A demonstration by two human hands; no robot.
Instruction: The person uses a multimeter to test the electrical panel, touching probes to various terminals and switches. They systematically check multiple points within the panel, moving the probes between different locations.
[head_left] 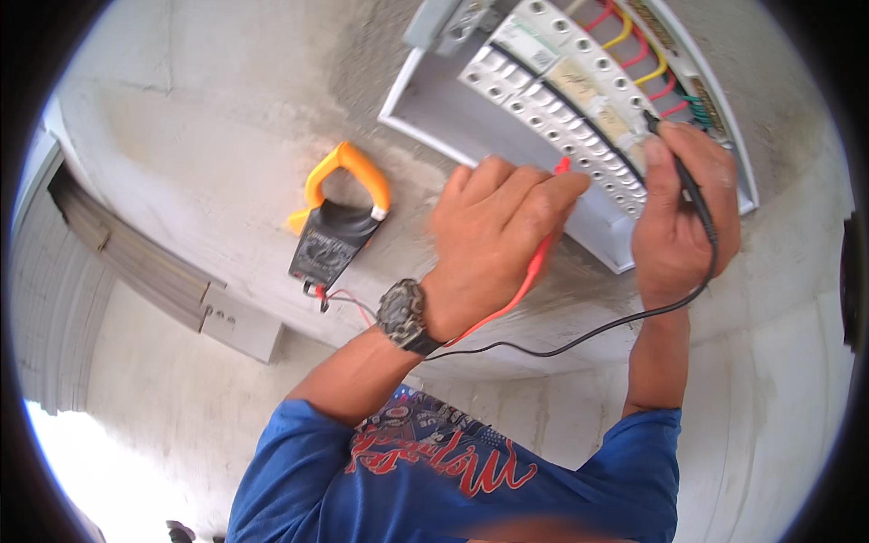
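Note:
My left hand (pixel 489 233), with a dark watch (pixel 404 312) on its wrist, is closed around a red test probe (pixel 539 258). Its red tip end points at the lower terminals of a row of white circuit breakers (pixel 566 86); I cannot tell whether it touches. A black test probe (pixel 692 188) is gripped in my right hand (pixel 674 240), its tip at the upper terminals near the row's right end. To the left, a clamp meter (pixel 333 242) with a yellow jaw lies against the grey wall, the red and black leads plugged into its lower end.
The breakers sit in a white open electrical box (pixel 434 100) set in the wall (pixel 235 118). Red and yellow wires (pixel 641 47) run above them, with green wires (pixel 699 104) at the right. The black lead (pixel 579 342) loops below my hands. A grey slatted shutter (pixel 63 308) stands far left.

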